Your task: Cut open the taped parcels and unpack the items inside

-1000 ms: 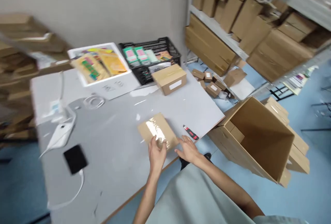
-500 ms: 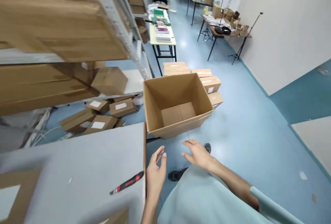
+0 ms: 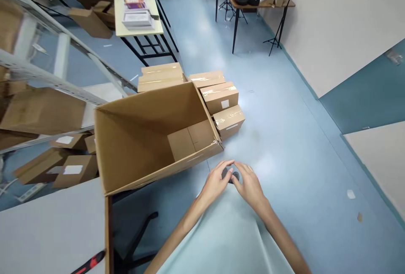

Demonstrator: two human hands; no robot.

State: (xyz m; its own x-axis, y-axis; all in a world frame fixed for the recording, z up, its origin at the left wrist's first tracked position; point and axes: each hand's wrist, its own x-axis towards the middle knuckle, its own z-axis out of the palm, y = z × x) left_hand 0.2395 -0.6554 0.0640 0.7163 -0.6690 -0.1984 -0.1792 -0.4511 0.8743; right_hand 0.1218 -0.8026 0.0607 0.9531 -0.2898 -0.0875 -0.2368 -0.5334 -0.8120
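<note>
Large carton (image 3: 142, 135) stands near left fingers (image 3: 222, 165) and right fingers (image 3: 244, 168), half-curled, holding nothing.

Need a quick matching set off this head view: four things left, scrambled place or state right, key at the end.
Things:
1. Large carton
2. Left hand and right hand
3. Red-and-black tool
4. White-topped stack

Places or states:
A. On the pale yellow table
B. Close together, nothing visibly held
C. On the grey table, cut off by the picture's bottom edge
D. Open at the top, beside taped boxes

Pairs: 1-D, 2-B, 3-C, 4-A
</note>
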